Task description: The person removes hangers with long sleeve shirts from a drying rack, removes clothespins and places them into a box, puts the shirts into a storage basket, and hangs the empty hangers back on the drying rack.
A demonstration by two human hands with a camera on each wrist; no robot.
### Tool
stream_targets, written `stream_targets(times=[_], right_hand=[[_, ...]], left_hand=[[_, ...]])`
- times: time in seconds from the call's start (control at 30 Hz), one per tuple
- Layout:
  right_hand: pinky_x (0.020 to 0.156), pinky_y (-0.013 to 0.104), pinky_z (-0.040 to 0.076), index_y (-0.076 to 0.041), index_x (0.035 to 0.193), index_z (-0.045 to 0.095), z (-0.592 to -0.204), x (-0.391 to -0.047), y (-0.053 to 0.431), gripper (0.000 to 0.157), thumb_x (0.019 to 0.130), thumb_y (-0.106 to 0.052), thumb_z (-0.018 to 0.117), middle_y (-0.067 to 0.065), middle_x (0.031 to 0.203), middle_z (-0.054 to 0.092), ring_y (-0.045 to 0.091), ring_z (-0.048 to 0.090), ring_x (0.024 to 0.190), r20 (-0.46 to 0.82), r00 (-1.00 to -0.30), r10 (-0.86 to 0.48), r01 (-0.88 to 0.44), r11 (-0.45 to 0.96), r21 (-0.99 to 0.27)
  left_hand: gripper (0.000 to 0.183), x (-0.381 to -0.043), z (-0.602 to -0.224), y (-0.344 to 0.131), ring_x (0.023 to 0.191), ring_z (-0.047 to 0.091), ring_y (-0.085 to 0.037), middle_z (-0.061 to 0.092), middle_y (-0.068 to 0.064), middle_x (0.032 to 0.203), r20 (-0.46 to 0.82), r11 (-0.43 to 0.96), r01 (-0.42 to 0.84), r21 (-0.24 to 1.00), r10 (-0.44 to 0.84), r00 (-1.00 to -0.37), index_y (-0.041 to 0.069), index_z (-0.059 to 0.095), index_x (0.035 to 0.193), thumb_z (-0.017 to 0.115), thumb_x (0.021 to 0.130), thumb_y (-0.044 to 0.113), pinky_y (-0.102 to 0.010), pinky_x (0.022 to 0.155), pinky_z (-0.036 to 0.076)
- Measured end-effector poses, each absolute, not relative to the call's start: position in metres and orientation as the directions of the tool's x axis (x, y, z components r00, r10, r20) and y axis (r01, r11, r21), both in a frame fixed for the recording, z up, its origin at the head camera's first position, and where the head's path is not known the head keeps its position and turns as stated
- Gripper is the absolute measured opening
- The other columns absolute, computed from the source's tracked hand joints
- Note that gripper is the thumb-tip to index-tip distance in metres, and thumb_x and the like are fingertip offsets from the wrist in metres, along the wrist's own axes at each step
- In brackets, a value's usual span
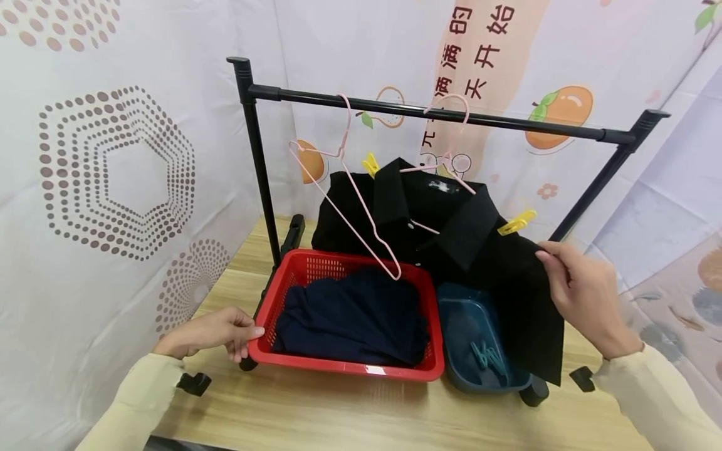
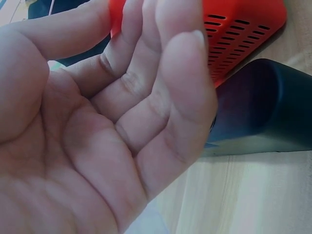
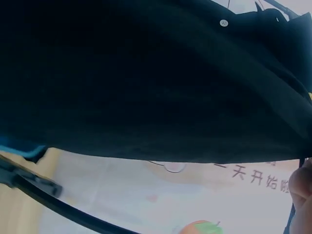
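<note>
Cream sleeves (image 1: 132,398): two, nearest the head camera
Left hand (image 1: 220,334): pinches one red basket (image 1: 316,365) by its rim
Right hand (image 1: 589,297): thumb and finger pinch one black shirt (image 1: 470,241) by its edge, cloth hanging leftward
Pink hangers (image 1: 341,152): two
Yellow clips (image 1: 516,223): two
Left wrist view: fingers curled at basket
Right wrist view: shirt beside the thumb

A white curtain (image 1: 141,37) printed with a brown dotted hexagon (image 1: 73,169) lines the left side, above a swirl of smaller dots (image 1: 183,285). Across the back, a second curtain (image 1: 361,37) carries orange mangoes (image 1: 566,113), a pink flower (image 1: 547,191) and dark Chinese lettering (image 1: 450,56). On the pale wood-grain table (image 1: 395,413) sits a dark blue basin (image 1: 461,310), teal clips (image 1: 482,356) lying inside.
</note>
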State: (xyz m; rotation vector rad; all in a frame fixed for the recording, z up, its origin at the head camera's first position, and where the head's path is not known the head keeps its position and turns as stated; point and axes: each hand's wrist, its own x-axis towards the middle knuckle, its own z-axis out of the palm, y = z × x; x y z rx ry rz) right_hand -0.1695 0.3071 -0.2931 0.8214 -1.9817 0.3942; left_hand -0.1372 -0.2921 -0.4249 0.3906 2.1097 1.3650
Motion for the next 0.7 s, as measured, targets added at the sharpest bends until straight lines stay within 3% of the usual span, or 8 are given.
stream_targets(times=[0.2, 0.4, 0.7], right_hand=[[0.053, 0.018, 0.032, 0.004, 0.103, 0.072, -0.310, -0.165, 0.312, 0.039, 0.109, -0.030, 0.054, -0.002, 0.066, 0.053, -0.002, 0.036, 0.054, 0.809, -0.449, -0.379, -0.716, 0.694, -0.072], [0.058, 0.017, 0.034, -0.001, 0.106, 0.073, -0.332, -0.168, 0.305, 0.016, 0.104, -0.012, 0.062, -0.007, 0.072, 0.054, -0.002, 0.038, 0.059, 0.772, -0.485, -0.412, -0.764, 0.628, -0.145], [0.057, 0.016, 0.036, -0.005, 0.111, 0.071, -0.352, -0.163, 0.278, 0.015, 0.098, 0.001, 0.066, -0.014, 0.067, 0.047, -0.003, 0.036, 0.055, 0.703, -0.536, -0.468, -0.801, 0.544, -0.248]], left_hand=[[0.035, -0.137, -0.425, -0.295, 0.059, 0.064, -0.020, 0.067, -0.014, 0.072, -0.317, 0.429, -0.072, 0.901, 0.534, -0.784, -0.002, 0.068, 0.084, 0.061, 0.105, 0.024, -0.043, 0.063, 0.060], [0.035, -0.134, -0.426, -0.295, 0.059, 0.064, -0.020, 0.067, -0.013, 0.072, -0.317, 0.428, -0.077, 0.901, 0.527, -0.789, -0.003, 0.068, 0.084, 0.061, 0.105, 0.024, -0.044, 0.064, 0.060], [0.036, -0.134, -0.422, -0.292, 0.059, 0.065, -0.019, 0.067, -0.013, 0.072, -0.301, 0.437, -0.044, 0.898, 0.538, -0.787, -0.003, 0.067, 0.083, 0.061, 0.106, 0.024, -0.043, 0.064, 0.060]])
